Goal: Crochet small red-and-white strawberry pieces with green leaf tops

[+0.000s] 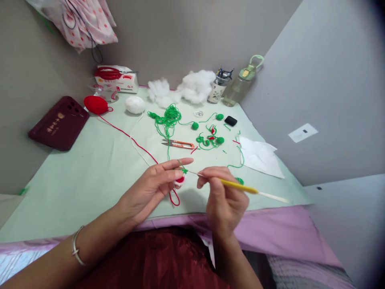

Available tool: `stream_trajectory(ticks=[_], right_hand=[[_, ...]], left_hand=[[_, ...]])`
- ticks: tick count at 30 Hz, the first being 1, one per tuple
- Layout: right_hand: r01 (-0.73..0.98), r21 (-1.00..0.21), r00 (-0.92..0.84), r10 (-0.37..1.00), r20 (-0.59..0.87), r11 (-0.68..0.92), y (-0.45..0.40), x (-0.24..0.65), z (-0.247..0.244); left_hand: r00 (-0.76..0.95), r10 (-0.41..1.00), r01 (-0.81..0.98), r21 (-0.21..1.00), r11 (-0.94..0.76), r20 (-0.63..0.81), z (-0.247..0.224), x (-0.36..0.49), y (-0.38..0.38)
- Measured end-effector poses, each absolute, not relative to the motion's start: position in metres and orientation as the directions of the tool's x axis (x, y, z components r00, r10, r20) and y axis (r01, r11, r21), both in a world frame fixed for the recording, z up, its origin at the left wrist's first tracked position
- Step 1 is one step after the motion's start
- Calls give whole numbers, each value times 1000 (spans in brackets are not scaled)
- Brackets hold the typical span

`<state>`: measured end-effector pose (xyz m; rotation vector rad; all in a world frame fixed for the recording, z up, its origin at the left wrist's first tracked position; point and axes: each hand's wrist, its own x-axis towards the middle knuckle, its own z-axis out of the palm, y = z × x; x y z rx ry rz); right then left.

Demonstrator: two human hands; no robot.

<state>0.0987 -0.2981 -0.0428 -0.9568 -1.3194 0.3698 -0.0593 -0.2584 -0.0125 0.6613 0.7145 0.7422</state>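
Note:
Between the thumb and fingers of my left hand (153, 186) is a small crochet piece (180, 179) in red, white and green. A green strand runs from it over my left index finger and back to a loose green yarn tangle (171, 116). My right hand (224, 196) grips a crochet hook (239, 186) by its yellow handle. The hook's thin metal tip points left and reaches the green edge of the piece. Below the piece hangs a red yarn loop (175, 198).
Thread snips (179, 144) lie beyond my hands, beside green and red crocheted bits (210, 138). Red yarn (95, 104) and white yarn (135, 105) balls sit left. Stuffing (197, 86), a pen cup (217, 89) and a bottle (239, 86) stand at the back. White tissue (260, 154) lies right, a phone (58, 123) left.

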Motion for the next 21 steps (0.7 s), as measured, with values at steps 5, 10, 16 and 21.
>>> stream_trajectory(ticks=[5, 10, 16, 21], right_hand=[[23, -846, 221, 823, 523, 532, -294, 100, -36], [-19, -877, 236, 854, 463, 481, -293, 101, -42], [-80, -882, 255, 865, 433, 465, -292, 104, -41], [-107, -868, 202, 865, 459, 485, -297, 105, -35]], left_hand=[[503, 840, -304, 868, 394, -205, -12, -60, -260], [507, 836, -252, 892, 374, -208, -13, -62, -262], [493, 849, -240, 907, 346, -193, -9, -67, -260], [465, 871, -217, 934, 283, -156, -11, -69, -259]])
